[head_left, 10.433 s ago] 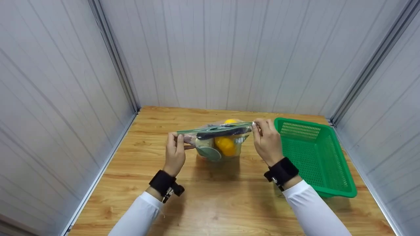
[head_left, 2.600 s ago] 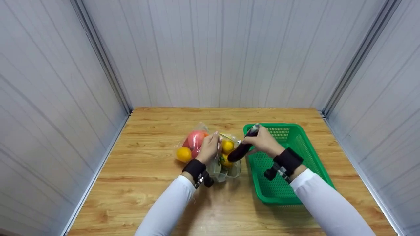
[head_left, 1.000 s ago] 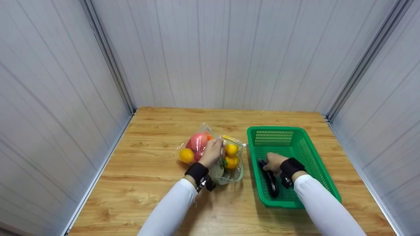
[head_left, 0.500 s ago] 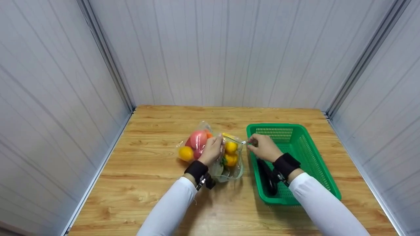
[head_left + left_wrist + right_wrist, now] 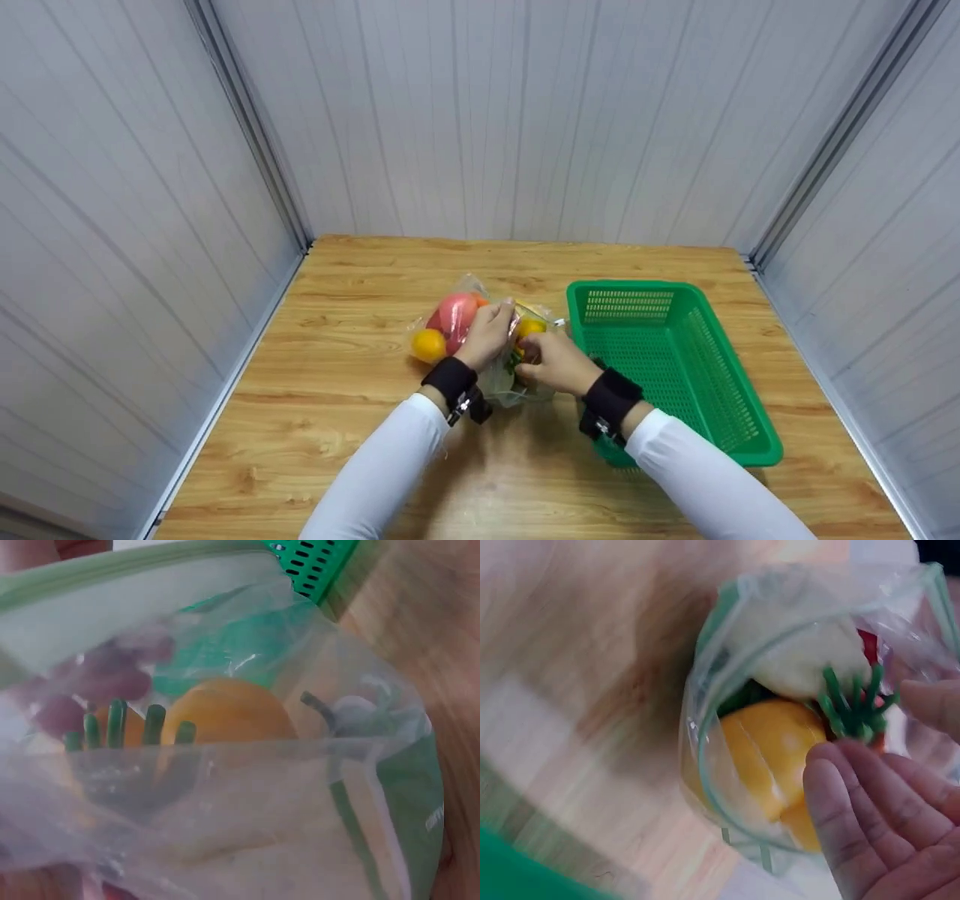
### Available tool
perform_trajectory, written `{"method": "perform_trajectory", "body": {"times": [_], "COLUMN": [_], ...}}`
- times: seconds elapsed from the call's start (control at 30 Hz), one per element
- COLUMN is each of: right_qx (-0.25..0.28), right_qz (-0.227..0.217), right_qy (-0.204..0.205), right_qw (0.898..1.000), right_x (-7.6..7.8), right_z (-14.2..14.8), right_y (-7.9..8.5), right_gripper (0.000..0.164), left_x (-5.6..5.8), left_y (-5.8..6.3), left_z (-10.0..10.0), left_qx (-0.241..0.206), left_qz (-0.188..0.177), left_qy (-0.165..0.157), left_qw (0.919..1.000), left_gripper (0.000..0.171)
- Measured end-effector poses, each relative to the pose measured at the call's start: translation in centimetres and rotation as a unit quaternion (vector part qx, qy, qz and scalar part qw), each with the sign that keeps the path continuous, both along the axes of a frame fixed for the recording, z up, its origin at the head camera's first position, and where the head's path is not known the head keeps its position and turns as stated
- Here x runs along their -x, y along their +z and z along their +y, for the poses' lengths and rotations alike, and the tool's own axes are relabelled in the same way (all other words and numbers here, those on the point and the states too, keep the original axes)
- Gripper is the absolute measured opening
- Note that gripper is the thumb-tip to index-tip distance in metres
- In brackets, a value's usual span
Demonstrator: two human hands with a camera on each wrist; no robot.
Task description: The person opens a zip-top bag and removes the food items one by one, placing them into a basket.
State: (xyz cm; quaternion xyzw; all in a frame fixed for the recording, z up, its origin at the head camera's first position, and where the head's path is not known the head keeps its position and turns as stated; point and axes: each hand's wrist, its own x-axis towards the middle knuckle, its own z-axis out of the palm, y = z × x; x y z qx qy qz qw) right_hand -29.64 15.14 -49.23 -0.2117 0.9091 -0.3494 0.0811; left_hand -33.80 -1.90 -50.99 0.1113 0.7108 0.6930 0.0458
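Note:
My left hand (image 5: 487, 334) grips the rim of a clear zip bag (image 5: 705, 727), which stands with its mouth open. Inside the bag lie a yellow pepper (image 5: 772, 750), a large pale vegetable (image 5: 799, 656) and a tuft of green stems (image 5: 855, 709). Through the plastic, the left wrist view shows dark grapes (image 5: 112, 682). My right hand (image 5: 555, 361) reaches into the bag's mouth, fingers extended and thumb apart. Its fingertips are right at the green stems, with nothing gripped. A second clear bag with a pink round fruit (image 5: 457, 313) and an orange fruit (image 5: 429, 346) lies left of my left hand.
A green plastic basket (image 5: 757, 405) stands on the right of the wooden table (image 5: 337, 315), close beside the zip bag. My right wrist covers its near left part. White panel walls (image 5: 487, 120) enclose the table at the back and sides.
Earlier my right hand lifted an eggplant from the zip bag into the basket, then touched the bag's zip corner. Now it has moved left into the bag. My left hand keeps its hold.

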Motion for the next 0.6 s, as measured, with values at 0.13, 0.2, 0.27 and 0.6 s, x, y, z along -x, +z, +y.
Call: {"method": "perform_trajectory", "body": {"times": [0.13,0.2,0.27,0.6], "right_qx": [-0.011,-0.018,-0.029,-0.072], "right_qz": [-0.018,-0.009,0.01,0.046], "right_qy": [-0.018,-0.024,-0.025,-0.039], "right_qw": [1.0,1.0,0.999,0.996], "right_x": [-0.1,0.0,0.1,0.2], "right_z": [-1.2,-1.8,-2.3,-2.9], "right_y": [-0.2,-0.3,-0.4,-0.7], "right_gripper": [0.035,0.036,0.035,0.015], "left_x": [0.0,0.0,-0.1,0.2], "left_y": [0.2,0.4,0.6,0.9], "left_z": [0.0,-0.1,-0.1,-0.5], "left_qx": [0.007,0.009,0.01,0.043], "left_qz": [0.008,0.01,0.006,0.012], "left_qy": [-0.002,0.003,0.007,0.023], "left_qw": [0.9999,0.9999,0.9999,0.9988], "left_gripper": [0.048,0.048,0.047,0.048]}}
